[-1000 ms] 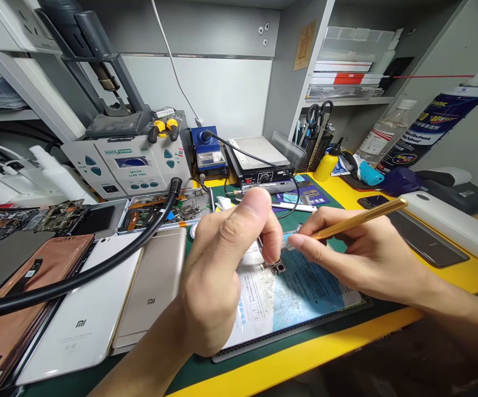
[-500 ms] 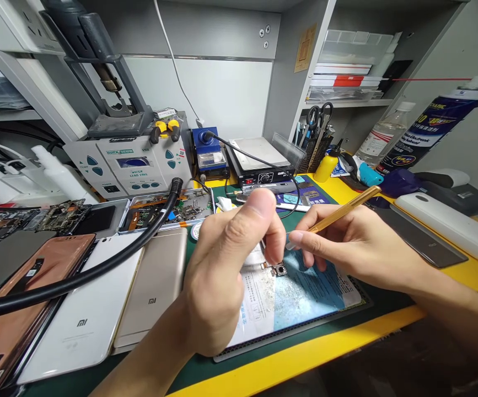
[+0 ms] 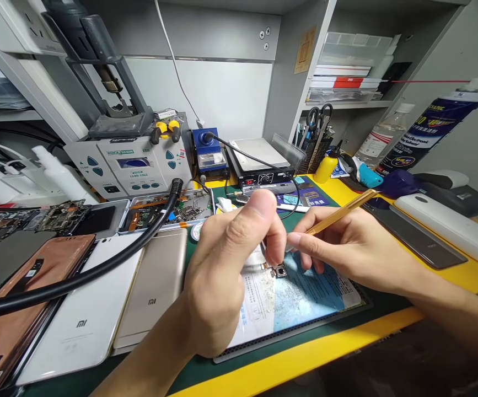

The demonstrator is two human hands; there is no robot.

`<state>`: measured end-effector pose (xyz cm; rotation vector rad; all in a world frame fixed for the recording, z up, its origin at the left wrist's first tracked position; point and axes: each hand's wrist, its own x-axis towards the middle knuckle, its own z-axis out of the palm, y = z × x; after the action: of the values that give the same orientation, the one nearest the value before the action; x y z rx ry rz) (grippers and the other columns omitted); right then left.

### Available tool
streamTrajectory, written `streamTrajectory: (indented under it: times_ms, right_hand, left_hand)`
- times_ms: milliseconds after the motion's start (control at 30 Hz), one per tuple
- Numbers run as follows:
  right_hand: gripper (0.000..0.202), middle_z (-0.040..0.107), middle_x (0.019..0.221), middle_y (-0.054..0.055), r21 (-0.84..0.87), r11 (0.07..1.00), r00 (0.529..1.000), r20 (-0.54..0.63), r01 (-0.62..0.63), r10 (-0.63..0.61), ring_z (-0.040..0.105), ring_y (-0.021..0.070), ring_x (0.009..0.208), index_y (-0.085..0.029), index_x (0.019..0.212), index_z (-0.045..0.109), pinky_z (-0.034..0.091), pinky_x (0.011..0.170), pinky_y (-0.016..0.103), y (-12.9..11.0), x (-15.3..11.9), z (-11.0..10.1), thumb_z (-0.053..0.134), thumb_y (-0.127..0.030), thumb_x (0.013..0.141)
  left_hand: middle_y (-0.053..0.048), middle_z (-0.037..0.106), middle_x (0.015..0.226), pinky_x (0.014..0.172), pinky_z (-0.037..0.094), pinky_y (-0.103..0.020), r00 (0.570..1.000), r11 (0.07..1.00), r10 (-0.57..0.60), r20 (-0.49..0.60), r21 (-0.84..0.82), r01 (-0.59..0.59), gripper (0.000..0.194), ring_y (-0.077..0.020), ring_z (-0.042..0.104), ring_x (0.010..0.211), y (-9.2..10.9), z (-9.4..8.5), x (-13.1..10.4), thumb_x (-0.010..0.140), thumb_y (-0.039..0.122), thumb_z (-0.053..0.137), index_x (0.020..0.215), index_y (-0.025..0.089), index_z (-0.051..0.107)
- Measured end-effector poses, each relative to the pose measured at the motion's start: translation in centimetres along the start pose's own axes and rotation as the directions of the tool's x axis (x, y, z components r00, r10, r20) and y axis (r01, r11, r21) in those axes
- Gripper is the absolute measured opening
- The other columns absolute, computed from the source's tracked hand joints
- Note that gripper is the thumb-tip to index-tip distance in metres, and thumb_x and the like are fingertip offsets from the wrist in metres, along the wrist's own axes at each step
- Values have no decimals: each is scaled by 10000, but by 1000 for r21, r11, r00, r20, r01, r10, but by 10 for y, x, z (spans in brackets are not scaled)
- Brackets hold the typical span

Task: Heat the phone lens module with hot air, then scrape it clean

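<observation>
My left hand [image 3: 226, 270] is closed over the left part of a blue-and-white printed pad [image 3: 305, 298], its thumb on top; what its fingers pinch is hidden behind them. Just below its fingertips a small square camera part [image 3: 280, 271] with a short flex strip shows on the pad. My right hand [image 3: 338, 240] is closed on a gold pen-like tool [image 3: 342, 212], held slanted, its lower end close to my left fingertips. The tool's tip is hard to make out.
Phone backs [image 3: 151, 286] and a thick black hose [image 3: 98, 275] lie at the left. Behind stand a grey hot-air station [image 3: 131, 165], a parts tray [image 3: 197, 205] and a heating plate [image 3: 259, 154]. A yellow bottle [image 3: 325, 168] and a spray can [image 3: 433, 132] are at the right.
The gold tool and my right hand have shifted very slightly down and left. My left hand has stayed in nearly the same place.
</observation>
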<state>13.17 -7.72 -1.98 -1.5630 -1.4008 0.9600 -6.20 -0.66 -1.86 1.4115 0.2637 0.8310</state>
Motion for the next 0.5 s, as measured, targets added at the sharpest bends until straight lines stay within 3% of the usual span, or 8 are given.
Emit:
streamTrajectory:
  times_ms: [500]
  right_hand:
    - [315,688,579,-12,33,999,1000,9,-7,6,601,117,481,-189,792,677,494,449,207,0,-1,1,875,-431,834]
  left_hand:
    - [-21,530,683,798,396,-399,999,999,-24,-41,29,25,524,-199,523,739,1,1,-2,1078,448,389,639,217,558]
